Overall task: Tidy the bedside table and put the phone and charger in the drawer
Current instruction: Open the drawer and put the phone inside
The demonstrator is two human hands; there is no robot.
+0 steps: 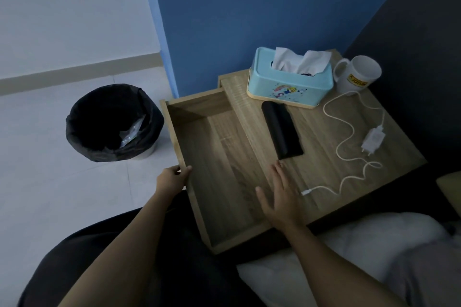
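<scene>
Drawer [219,157] is wide open with the left hand [172,178] gripping its front edge, right hand [282,197] spread flat and empty just short of the phone [282,129], so a sloppy grab could snag the charger [373,141] cable off the surface [324,169] imo.

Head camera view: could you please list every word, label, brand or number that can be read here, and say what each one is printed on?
"JOTUN": yellow label on the side of the white mug, seen tilted.
Tissue box: a cartoon picture with a rainbow on its front; any lettering there is too small to read.
Charger plug: faint grey markings on its face, too blurred to read.
Phone: dark, no text visible.
</scene>
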